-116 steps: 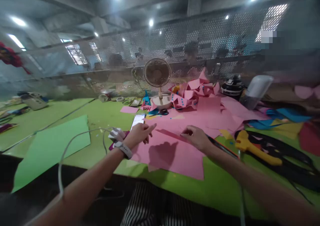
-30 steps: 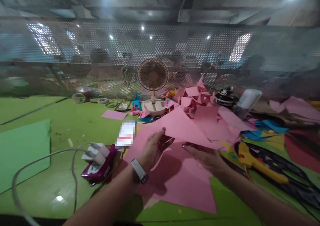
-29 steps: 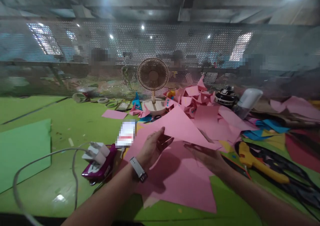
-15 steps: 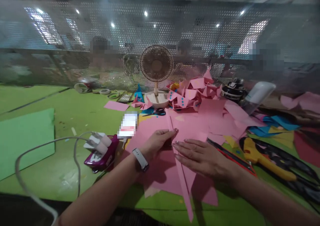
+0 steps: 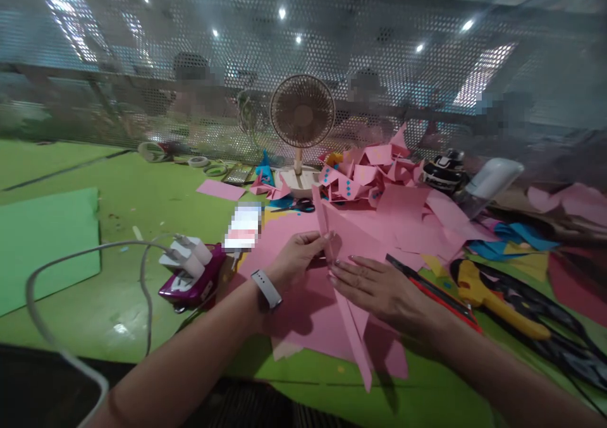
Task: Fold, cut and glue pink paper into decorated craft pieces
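Observation:
A pink paper sheet (image 5: 353, 238), folded along a long crease, lies on more pink sheets on the green table (image 5: 142, 207). My left hand (image 5: 298, 260), with a white watch on the wrist, pinches the fold's upper edge between thumb and fingers. My right hand (image 5: 379, 289) lies flat on the folded sheet, fingers stretched out and pressing along the crease.
A purple device with white plugs (image 5: 190, 276) and a cable sits to the left, beside a phone (image 5: 243, 226). A small fan (image 5: 302, 115), scissors (image 5: 296, 205) and a heap of pink folded pieces (image 5: 374, 172) stand behind. A yellow glue gun (image 5: 493, 298) and a ruler (image 5: 427, 282) lie right. Green paper (image 5: 42, 241) lies far left.
The raised pink sheet has been folded over and brought down onto the table. My right hand went from under the sheet to flat on top of it; the left keeps pinching the fold.

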`<state>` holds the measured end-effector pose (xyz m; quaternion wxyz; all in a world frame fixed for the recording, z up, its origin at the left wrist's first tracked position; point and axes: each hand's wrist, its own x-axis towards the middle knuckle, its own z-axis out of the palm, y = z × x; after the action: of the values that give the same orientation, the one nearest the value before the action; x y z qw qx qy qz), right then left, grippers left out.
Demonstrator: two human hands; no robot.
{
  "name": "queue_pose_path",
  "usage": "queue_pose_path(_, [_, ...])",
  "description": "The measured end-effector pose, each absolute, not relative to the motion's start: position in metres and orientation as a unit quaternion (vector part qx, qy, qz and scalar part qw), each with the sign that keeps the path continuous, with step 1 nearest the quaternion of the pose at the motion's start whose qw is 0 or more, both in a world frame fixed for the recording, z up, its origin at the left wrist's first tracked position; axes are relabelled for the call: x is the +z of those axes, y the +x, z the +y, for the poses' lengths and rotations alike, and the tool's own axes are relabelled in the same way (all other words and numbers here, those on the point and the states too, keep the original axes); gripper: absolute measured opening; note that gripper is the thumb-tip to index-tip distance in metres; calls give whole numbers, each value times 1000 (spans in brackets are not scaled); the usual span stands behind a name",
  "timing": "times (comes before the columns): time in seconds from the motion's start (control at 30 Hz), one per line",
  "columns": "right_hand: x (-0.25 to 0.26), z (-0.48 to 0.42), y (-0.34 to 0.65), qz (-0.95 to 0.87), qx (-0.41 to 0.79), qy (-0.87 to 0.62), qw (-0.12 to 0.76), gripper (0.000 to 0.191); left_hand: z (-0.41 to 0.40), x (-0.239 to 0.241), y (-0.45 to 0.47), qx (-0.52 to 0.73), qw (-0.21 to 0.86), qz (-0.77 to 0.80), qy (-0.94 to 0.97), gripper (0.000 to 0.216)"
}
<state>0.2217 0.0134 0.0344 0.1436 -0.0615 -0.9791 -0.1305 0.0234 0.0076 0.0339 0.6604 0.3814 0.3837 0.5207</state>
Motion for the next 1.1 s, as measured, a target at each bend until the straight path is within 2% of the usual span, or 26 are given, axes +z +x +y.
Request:
queue_pose_path(0.17, [30, 10, 227, -960, -42, -58, 271, 40, 5, 29, 27, 507, 642, 377, 434, 32])
queue_pose_path(0.33, [37, 5, 232, -932, 37, -83, 352, 37, -1, 33, 30, 466, 576, 387, 549, 39])
queue_pose_path(0.53, [47, 8, 231, -943, -45, -58, 326, 36, -7, 40, 34, 430, 699, 326, 469, 30])
queue_pose_path(0.7, [44, 10, 228, -947, -43, -55, 312, 34, -5, 36, 35, 431, 689, 335, 477, 31])
queue_pose_path(0.8, [38, 9, 226, -923, 45, -133, 358, 29, -6, 34, 36, 415, 673, 340, 509, 28])
queue_pose_path(0.93, [36, 8, 221, -833, 192, -331, 399, 15, -11, 34, 38, 413, 680, 300, 526, 25])
queue_pose_path(1.0, [38, 10, 218, -791, 228, -397, 406, 19, -14, 35, 40, 424, 696, 273, 511, 25])
queue_pose_path(1.1, [40, 15, 216, -762, 249, -410, 434, 29, -17, 36, 43, 437, 721, 262, 469, 26])
